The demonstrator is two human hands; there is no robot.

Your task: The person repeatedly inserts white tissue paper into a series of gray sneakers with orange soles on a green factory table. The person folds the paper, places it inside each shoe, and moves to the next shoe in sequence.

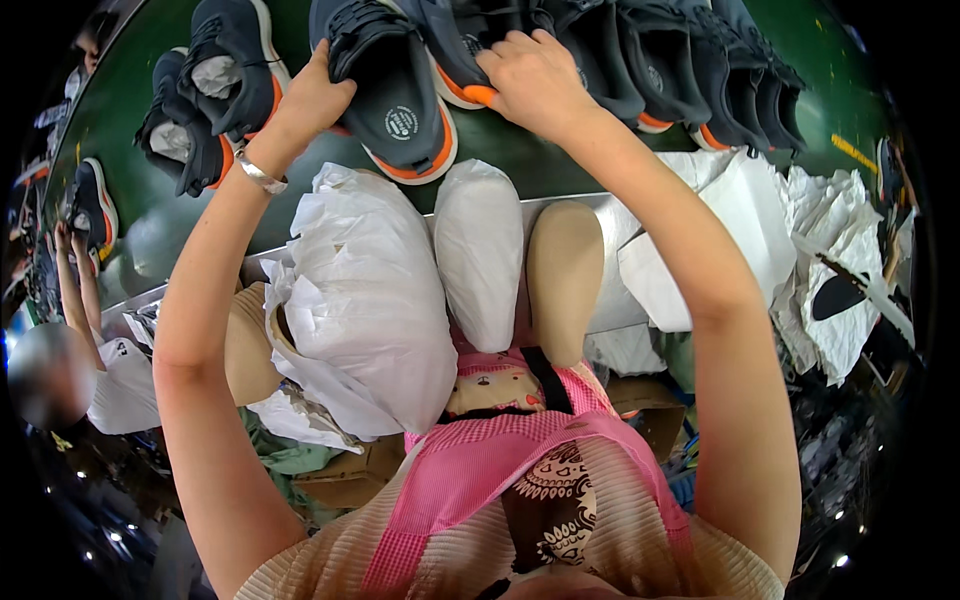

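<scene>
Both my arms reach forward over a row of dark grey sneakers with white and orange soles. My left hand [305, 105] grips the left side of one sneaker [400, 125], whose opening faces me. To the right of it, my right hand [535, 85] has its fingers curled against the neighbouring sneaker [452, 50]; an orange cover [481, 95] sits on one finger. Nearer to me stand a white rounded, foot-shaped form [480, 255] and a beige one [566, 280]. Left of these is a large bundle in white paper [370, 300].
The sneakers stand on a green surface [300, 170]. More sneakers [660, 70] line up to the right. At left, two sneakers [215, 75] have paper stuffed inside. Crumpled white paper [825, 270] hangs at the right. Another person's arms [82, 285] reach in at far left.
</scene>
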